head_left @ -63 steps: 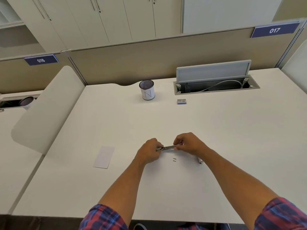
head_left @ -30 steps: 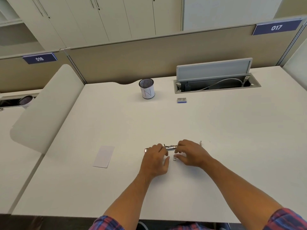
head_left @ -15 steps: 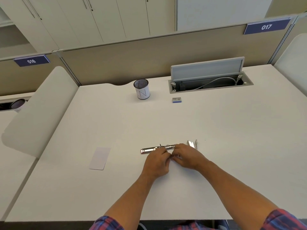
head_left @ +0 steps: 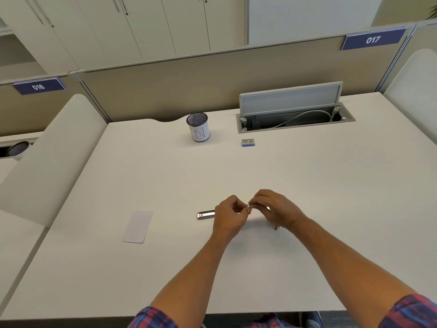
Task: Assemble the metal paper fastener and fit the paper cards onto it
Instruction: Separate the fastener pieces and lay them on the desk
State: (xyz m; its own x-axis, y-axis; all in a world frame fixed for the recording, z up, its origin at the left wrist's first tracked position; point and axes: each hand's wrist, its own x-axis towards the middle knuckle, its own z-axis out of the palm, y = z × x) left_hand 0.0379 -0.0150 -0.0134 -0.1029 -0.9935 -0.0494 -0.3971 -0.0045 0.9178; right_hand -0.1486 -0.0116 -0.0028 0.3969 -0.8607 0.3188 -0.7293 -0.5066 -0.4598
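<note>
Lowest in the frame, my two plaid sleeves (head_left: 412, 312) enter, with both forearms reaching up to the centre of the desk (head_left: 307, 197). My left hand (head_left: 228, 215) is curled with its fingers drawn in, and my right hand (head_left: 275, 208) meets it fingertip to fingertip; between them both pinch a small bright metal piece (head_left: 248, 206), too small to identify with certainty. I judge it to be a sliding part of the fastener. The fastener bar (head_left: 205, 214) lies flat on the desk just left of my left hand, its far end hidden behind that hand. A second metal part (head_left: 275, 225) shows below my right wrist. The paper card (head_left: 138, 226) lies well apart at centre left, untouched. The bar should handle as light, stiff and slippery; grip it by its long edges. The small piece is easily dropped, so use a fingertip pinch. The card is thin and bends readily; lift it by one edge. Farther up sit a mesh cup (head_left: 198, 126), a small box (head_left: 248, 142) and an open cable tray (head_left: 295, 119).
</note>
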